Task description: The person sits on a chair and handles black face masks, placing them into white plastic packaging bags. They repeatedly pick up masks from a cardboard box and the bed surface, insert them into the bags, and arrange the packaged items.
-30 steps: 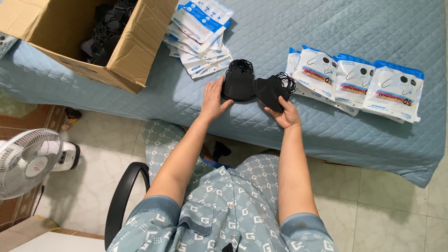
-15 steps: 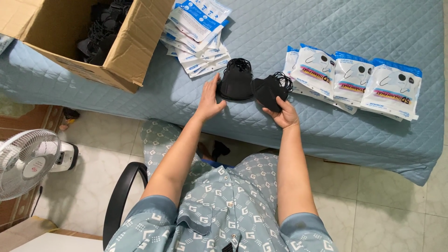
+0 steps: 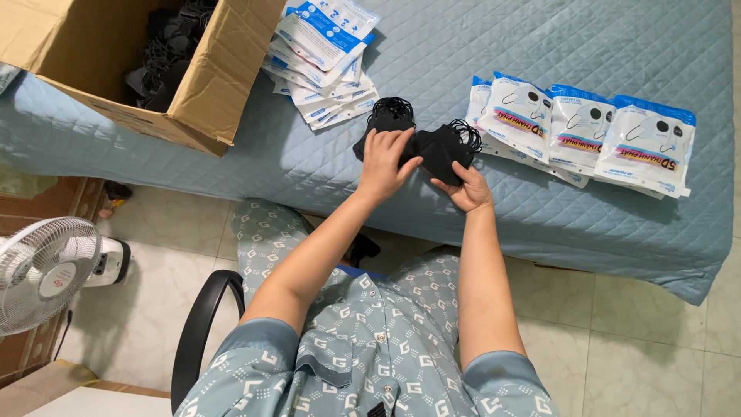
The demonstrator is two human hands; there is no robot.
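Two stacks of black face masks lie on the blue quilted bed near its front edge. My left hand (image 3: pixel 384 161) rests flat on the left stack of black masks (image 3: pixel 390 117), fingers pointing away from me. My right hand (image 3: pixel 466 188) grips the right stack of black masks (image 3: pixel 446 147) from below, thumb on top. The two stacks touch each other between my hands.
An open cardboard box (image 3: pixel 204 85) with more black masks inside sits at the left on the bed (image 3: pixel 602 224). A pile of flat white-and-blue packets (image 3: pixel 324 46) lies beside it. Filled mask packets (image 3: pixel 587 131) lie in a row at the right. A white fan (image 3: pixel 42 270) stands on the floor.
My left hand has slid right onto the left mask stack and toward the right stack. The right hand holds its stack in about the same place.
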